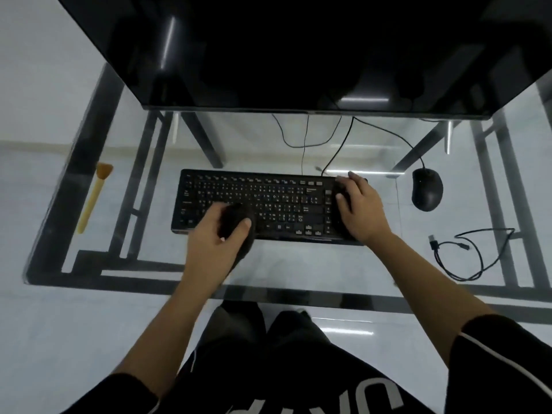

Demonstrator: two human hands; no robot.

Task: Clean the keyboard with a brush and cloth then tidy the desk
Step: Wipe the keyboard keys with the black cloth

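A black keyboard [263, 201] lies on the glass desk [298, 273] in front of the monitor. My left hand [209, 237] grips a dark bunched cloth [239, 225] that sits on the keyboard's lower left keys, with part of it hanging over the front edge. Over the keyboard's right end, my right hand [358, 204] rests with fingers spread fairly flat, covering the number pad. A yellow-handled brush [91, 201] with orange bristles lies apart at the desk's left side, bristles pointing away from me.
A large dark monitor [298, 55] stands at the back of the desk. A black wired mouse [427, 189] sits right of the keyboard. A loose black USB cable [469, 255] is coiled at the front right. Thin cables [304, 135] run behind the keyboard.
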